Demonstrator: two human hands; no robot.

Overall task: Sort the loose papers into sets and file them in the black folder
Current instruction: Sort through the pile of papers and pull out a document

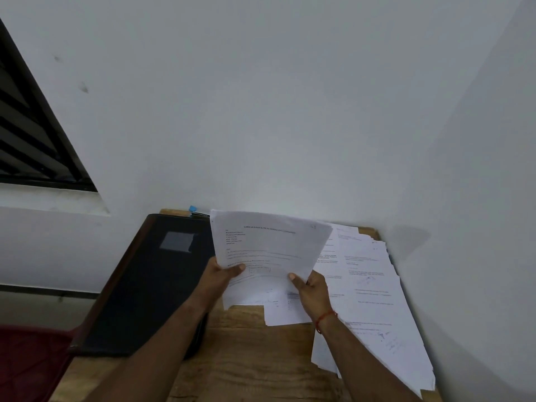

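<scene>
Presently both hands hold one sheaf of papers (269, 250) above the wooden bench (255, 358): left hand (222, 275) pinches its left edge, right hand (311, 288) its lower right corner. Black folder (150, 285) lies closed at left; loose papers (374, 300) are spread at right.

No text can be read: the printed lines on the held sheets (269, 248), just right of the black folder (150, 285), are blurred, as are those on the spread papers (368, 285) farther right.
</scene>
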